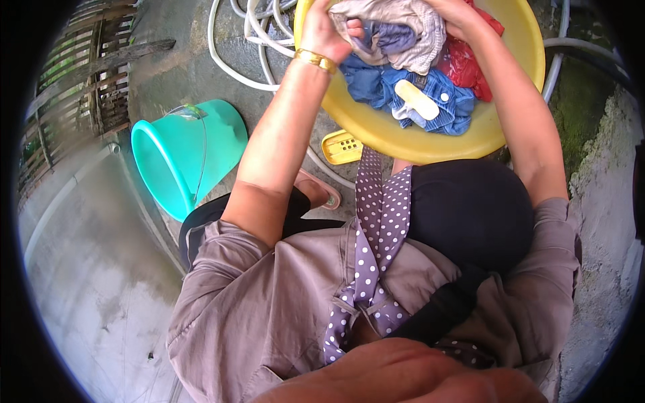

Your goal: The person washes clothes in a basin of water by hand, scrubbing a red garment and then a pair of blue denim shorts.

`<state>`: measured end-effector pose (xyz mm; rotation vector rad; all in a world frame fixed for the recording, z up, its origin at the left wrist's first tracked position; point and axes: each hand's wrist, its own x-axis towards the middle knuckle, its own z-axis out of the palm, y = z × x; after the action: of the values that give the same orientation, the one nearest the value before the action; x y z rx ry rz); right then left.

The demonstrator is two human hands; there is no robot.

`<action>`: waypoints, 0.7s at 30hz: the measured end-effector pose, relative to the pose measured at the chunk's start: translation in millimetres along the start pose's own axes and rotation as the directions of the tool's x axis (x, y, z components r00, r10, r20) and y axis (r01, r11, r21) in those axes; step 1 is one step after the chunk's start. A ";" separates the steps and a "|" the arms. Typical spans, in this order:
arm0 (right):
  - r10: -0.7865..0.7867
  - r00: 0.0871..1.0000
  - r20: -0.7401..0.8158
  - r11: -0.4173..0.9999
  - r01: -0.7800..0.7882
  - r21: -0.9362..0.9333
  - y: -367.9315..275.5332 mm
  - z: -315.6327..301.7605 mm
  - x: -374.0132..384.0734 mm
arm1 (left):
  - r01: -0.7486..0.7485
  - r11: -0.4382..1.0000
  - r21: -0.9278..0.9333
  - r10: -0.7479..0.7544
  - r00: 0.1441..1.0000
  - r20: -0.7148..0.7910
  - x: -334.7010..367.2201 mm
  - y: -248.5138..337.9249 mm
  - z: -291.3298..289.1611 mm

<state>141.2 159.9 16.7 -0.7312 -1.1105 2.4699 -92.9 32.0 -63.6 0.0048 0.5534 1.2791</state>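
At the top edge, my left hand (325,33) is closed around the left side of a pale grey garment (420,30) with a bluish inner part. A gold-coloured bracelet (316,60) circles that wrist. My right hand (453,17) is against the garment's right side; its fingers are cut off by the picture edge. The bunched garment is over a yellow basin (403,146). Inside the basin lie blue denim clothing (453,114) and a red patterned cloth (470,67). An oblong pale yellow and white piece (416,99) rests on the denim; I cannot tell whether it is soap or a brush.
A turquoise bucket (201,148) with a wire handle lies tipped at the left. White hose (218,50) loops on the wet floor behind it. A yellow slotted dish (341,148) sits by the basin's near rim. A rough concrete edge (605,201) runs along the right, a slatted wooden fence (80,80) far left.
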 end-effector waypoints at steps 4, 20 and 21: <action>-0.557 0.777 -0.293 0.535 0.066 -0.842 30.8 -72.1 -14.4 | -0.004 0.959 0.282 0.118 0.914 -0.388 2.6 -27.5 41.7; -0.596 0.803 0.028 0.443 0.358 -0.822 2.4 41.6 -18.3 | 0.063 0.991 0.114 -0.014 0.922 -0.388 27.4 -45.8 130.2; -0.567 0.803 0.181 0.360 0.439 -0.823 -17.9 89.8 -21.2 | -0.299 0.729 0.616 0.429 0.901 -0.069 30.1 -34.7 76.9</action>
<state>108.3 107.8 87.6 -0.6079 -2.1189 1.2141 -26.0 71.5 -18.9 0.5401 1.1709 1.4493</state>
